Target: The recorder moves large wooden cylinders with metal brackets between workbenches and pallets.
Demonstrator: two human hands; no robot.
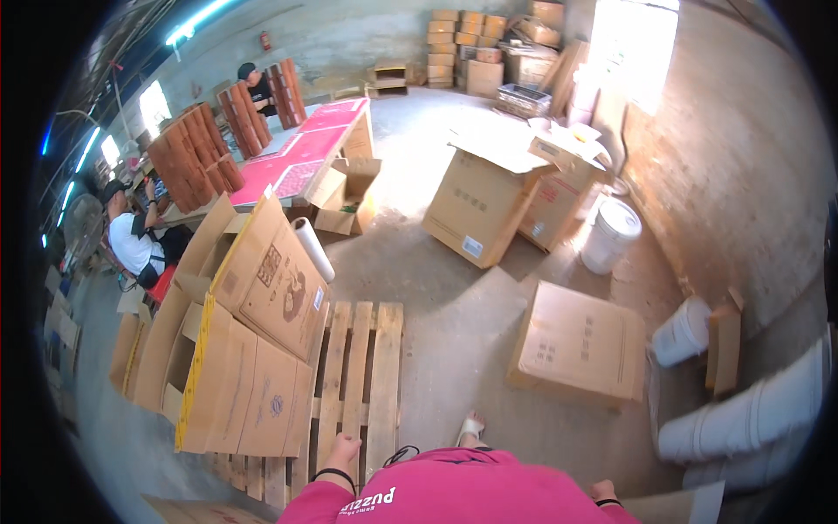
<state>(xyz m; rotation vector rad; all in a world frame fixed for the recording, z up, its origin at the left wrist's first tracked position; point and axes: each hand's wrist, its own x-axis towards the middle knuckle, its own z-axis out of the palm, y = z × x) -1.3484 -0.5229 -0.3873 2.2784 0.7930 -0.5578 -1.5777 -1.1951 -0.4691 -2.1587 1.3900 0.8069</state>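
Note:
My left hand (346,449) hangs at my side, above the slats of a wooden pallet (384,367). Its fingers are curled in, and I see nothing in them. My right hand (602,490) is low on the other side, partly hidden by my pink shirt; its fingers do not show well enough to judge. On the pallet, left of my left hand, stand large open cardboard boxes (271,293) with raised flaps and yellow edge tape. A closed carton (580,341) sits on the concrete floor, ahead of my right hand.
Ahead stand a large carton (476,205), a smaller open box (345,199) and a white bucket (609,236). White wrapped rolls (751,410) lie at right. Two people work by a pink-topped table (301,153) bearing brown bark-like panels (188,157). Stacked cartons (443,48) line the back wall.

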